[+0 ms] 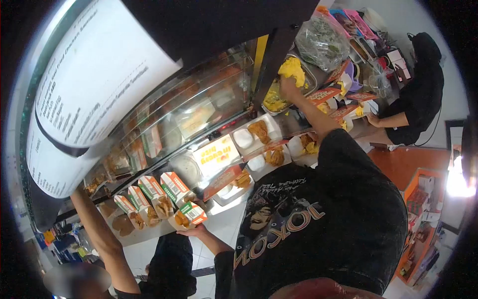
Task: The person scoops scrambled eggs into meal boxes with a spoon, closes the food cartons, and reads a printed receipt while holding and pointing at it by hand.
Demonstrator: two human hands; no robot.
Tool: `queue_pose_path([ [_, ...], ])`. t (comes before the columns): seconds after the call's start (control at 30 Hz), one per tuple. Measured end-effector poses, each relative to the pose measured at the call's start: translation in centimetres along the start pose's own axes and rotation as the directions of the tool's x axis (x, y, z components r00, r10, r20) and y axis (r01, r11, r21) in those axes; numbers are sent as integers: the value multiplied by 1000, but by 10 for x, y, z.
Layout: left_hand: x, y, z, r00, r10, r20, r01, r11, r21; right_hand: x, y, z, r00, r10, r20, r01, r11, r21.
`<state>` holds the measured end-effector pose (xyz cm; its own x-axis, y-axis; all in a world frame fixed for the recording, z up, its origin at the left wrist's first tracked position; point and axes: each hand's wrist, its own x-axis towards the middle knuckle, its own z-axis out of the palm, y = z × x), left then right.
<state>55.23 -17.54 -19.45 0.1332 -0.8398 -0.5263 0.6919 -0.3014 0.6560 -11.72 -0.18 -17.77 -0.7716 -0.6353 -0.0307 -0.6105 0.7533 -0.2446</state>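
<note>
My left hand supports a small open paper box from below. This orange, white and green box holds fried pieces. Beside it stand several similar boxes with fried food. My right hand reaches into a metal tray, against a soft yellow mass; its fingertips are hidden there. Between my hands lie open white boxes with fried chicken and white rounded portions, and a white box lid with yellow lettering.
A glass display case runs along the counter. Printed sheets hang at upper left. A co-worker's arm reaches in at lower left; another person in black stands at right. A bag of greens lies beyond the tray.
</note>
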Motion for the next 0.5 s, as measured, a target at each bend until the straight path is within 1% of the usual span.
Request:
queue_pose_path([
  [0.03,-6,4,1,1000,-4,-13,4,1000,6,-9,-6,8,997,-37,74,35,999,23],
  [0.07,11,4,-19,998,-52,31,54,995,-83,-18,-15,13,986,-73,147,66,996,51],
  [0.1,23,1,-39,998,-52,24,54,995,-84,-20,-25,17,982,-90,164,77,993,85],
  [0.17,25,2,-41,999,-54,9,55,996,-76,-31,-44,12,972,-120,200,89,984,157],
  [0.2,19,2,-31,998,-57,-6,57,996,-71,-35,-41,0,958,-203,203,151,958,245],
  [0.3,3,4,-7,1000,4,-20,-5,1000,-27,-41,-21,-35,891,-328,314,317,944,87],
  [0.33,-11,6,8,999,-17,-30,17,1000,-1,-42,-20,-52,857,-339,389,376,927,-19],
  [0.43,-15,8,8,999,-25,-43,27,999,35,-48,2,-79,791,-372,486,498,852,-158],
  [0.47,-7,9,-3,998,-59,5,59,998,5,-48,15,-81,769,-547,330,610,782,-127],
  [0.5,1,7,-14,998,-59,17,59,998,8,-47,25,-81,813,-459,359,522,847,-101],
])
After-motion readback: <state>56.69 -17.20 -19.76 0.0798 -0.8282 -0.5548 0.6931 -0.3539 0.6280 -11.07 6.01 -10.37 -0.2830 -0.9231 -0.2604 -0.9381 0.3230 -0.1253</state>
